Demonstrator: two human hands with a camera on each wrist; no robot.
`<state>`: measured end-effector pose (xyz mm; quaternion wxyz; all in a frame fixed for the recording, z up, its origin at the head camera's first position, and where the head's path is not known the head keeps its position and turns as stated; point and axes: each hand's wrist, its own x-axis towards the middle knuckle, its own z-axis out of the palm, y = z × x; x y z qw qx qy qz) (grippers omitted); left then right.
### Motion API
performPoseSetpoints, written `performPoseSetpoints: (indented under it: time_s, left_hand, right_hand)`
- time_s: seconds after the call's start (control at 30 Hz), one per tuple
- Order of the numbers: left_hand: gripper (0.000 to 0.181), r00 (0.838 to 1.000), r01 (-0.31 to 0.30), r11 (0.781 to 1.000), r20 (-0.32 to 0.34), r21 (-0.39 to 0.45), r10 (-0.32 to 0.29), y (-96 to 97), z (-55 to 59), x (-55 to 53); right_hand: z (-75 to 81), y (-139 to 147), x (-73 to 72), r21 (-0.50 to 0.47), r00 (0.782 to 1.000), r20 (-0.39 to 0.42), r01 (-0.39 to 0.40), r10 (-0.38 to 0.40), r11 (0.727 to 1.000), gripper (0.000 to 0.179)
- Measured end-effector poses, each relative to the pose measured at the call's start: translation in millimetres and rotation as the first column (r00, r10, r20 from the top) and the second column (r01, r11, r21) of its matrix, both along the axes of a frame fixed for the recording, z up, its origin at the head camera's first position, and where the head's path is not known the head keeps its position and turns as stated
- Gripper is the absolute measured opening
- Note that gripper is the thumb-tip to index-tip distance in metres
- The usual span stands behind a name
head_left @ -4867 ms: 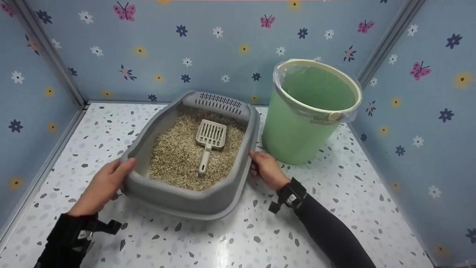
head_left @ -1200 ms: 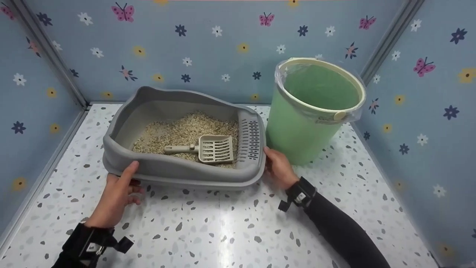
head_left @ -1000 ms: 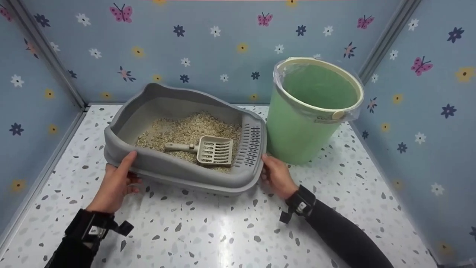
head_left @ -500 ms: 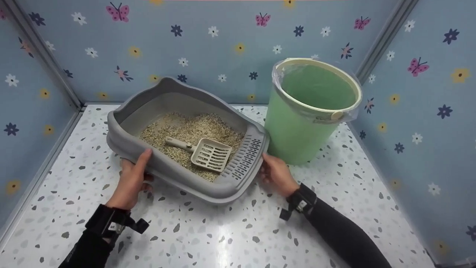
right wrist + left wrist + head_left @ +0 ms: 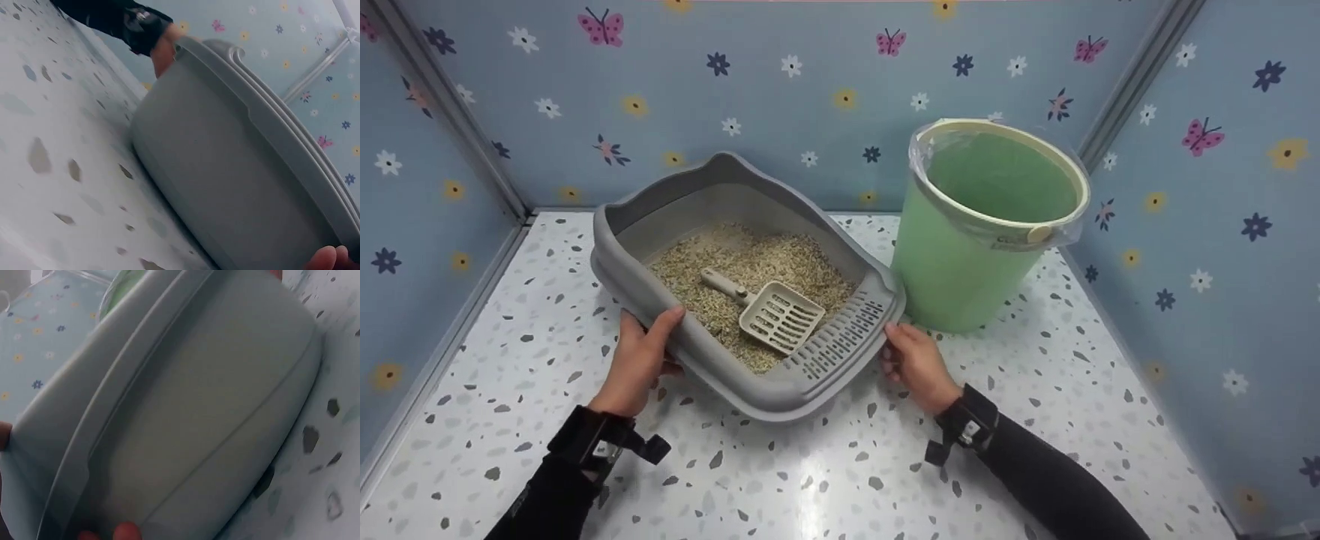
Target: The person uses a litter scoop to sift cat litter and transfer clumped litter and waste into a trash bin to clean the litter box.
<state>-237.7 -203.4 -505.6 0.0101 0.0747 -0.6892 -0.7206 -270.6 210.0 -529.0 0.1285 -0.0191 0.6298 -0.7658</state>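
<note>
A grey litter box [image 5: 641, 279] sits askew on the speckled surface, its slotted end pointing front right in the head view. Pale litter [image 5: 802, 262] covers part of its floor, and a beige litter scoop [image 5: 744, 296] lies on that, handle toward the back left. My left hand [image 5: 636, 367] grips the front left side, thumb against the outer wall, other fingers under the rim. At the slotted end's right corner, my right hand [image 5: 922, 373] pinches the rim, fingers curled below it. Both wrist views mostly show the box's outer wall [image 5: 197, 410], its base close over the surface.
A green bin [image 5: 952, 270] with a clear liner and cream ring stands right behind the box's right corner. Blue flowered panels [image 5: 780, 97] enclose the back and both sides. White speckled surface [image 5: 810, 487] extends in front of the box.
The litter box has turned clockwise as seen from above; its slotted end has swung from the back, through the right, to the front right. My left hand has shifted right along with it.
</note>
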Motion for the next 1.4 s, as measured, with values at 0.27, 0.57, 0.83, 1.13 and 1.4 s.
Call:
performPoseSetpoints:
  time_s: [0.27,0.57,0.83,1.13,1.4]
  left_hand:
    - [0.091,0.999,0.048,0.996,-0.001,-0.072,-0.048,-23.5,-2.3,-9.8]
    - [0.115,0.994,0.076,0.984,0.096,-0.159,-0.061,16.1,-1.4,35.6]
    - [0.112,0.992,0.098,0.991,0.082,-0.095,-0.091,12.0,0.2,34.5]
    - [0.099,0.976,0.219,0.968,0.025,-0.123,-0.218,-26.5,-5.2,0.9]
    - [0.097,0.975,0.220,0.964,0.031,-0.152,-0.218,-26.9,-7.5,-0.9]
  right_hand:
    - [-4.0,-6.9,30.8,0.043,0.997,0.023,-0.077,0.076,0.996,0.031]
    - [1.1,9.9,-12.8,0.091,0.993,-0.012,0.120,-0.120,0.989,0.042]
    - [2.0,9.8,-15.0,0.089,0.994,-0.027,0.109,-0.107,0.990,0.031]
    - [1.9,1.6,39.2,0.125,0.999,-0.035,0.028,-0.023,0.992,0.036]
    - [5.1,7.7,9.2,0.251,0.991,-0.132,0.041,-0.008,0.967,0.037]
